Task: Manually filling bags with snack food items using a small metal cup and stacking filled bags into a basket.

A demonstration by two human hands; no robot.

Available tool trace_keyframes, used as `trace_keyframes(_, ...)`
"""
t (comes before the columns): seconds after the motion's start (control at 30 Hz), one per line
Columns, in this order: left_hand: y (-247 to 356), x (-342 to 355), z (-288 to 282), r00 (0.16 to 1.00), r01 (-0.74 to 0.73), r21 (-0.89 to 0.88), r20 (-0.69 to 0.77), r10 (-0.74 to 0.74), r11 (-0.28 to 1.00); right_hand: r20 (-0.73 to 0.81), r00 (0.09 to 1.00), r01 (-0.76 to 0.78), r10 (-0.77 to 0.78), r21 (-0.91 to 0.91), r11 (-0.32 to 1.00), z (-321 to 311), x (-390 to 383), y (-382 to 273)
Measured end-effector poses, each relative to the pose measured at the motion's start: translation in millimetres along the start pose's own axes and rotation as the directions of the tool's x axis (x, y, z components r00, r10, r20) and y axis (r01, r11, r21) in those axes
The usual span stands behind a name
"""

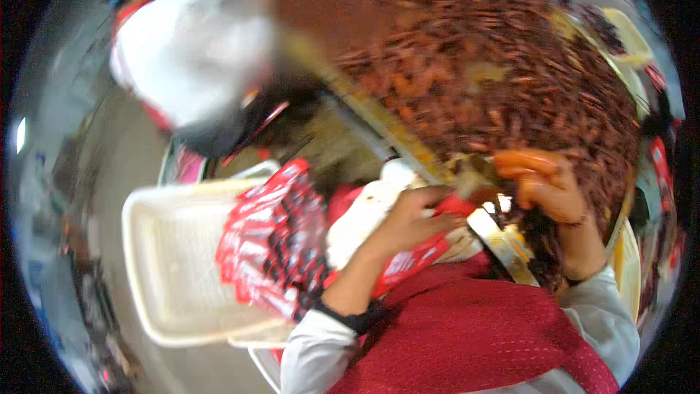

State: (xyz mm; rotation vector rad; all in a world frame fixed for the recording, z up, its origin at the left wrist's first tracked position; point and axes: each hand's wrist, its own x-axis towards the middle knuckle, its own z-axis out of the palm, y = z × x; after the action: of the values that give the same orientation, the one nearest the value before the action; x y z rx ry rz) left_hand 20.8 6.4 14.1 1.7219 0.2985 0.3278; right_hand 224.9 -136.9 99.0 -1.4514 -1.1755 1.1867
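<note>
My left hand point(421, 217) is closed around a red plastic packet point(414, 264) with white print, just above my lap. My right hand point(550, 188) hangs over the edge of a heap of reddish-brown, strip-like pieces point(467, 76). Its fingers look glossy orange, perhaps from covers or sauce, and are bent inward; whatever they hold is blurred. Between my hands is a metal table rim point(503, 244) with yellow-orange smears. A whitish cloth or bag point(368, 215) lies beside my left forearm.
To the left stands a white plastic basket point(135, 248), with a bundle of red-and-silver packets point(273, 237) at its right side. A co-worker in white point(193, 58) is at the table's far left. A pale tray point(628, 38) sits at the far right.
</note>
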Motion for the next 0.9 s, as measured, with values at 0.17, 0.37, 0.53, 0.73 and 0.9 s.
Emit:
trace_keyframes(0.17,21.1,-22.8,-8.6,0.994,-0.105,0.435,0.037,0.099,0.894,0.382,0.923,0.184,0.055,-0.561,0.807,43.7,17.8,-27.4)
trace_keyframes(0.37,48.3,-80.4,-78.6,0.929,-0.201,0.726,-0.071,0.363,0.657,0.139,0.99,0.014,0.009,-0.159,0.987,54.8,19.0,-11.4)
trace_keyframes(0.53,-30.5,-130.6,-189.1,0.779,0.236,0.865,-0.441,0.446,0.443,-0.173,0.985,0.016,-0.016,-0.006,1.0,30.7,13.4,13.4)
trace_keyframes(0.73,-82.4,-102.6,-124.9,0.858,0.338,0.74,-0.497,0.134,0.581,-0.429,0.888,-0.041,0.165,0.283,0.958,9.8,13.0,28.8)
trace_keyframes(0.9,-98.7,-67.8,-7.4,0.969,0.214,0.471,-0.211,-0.126,0.856,-0.471,0.867,0.084,0.164,0.462,0.883,-11.0,12.0,33.1)
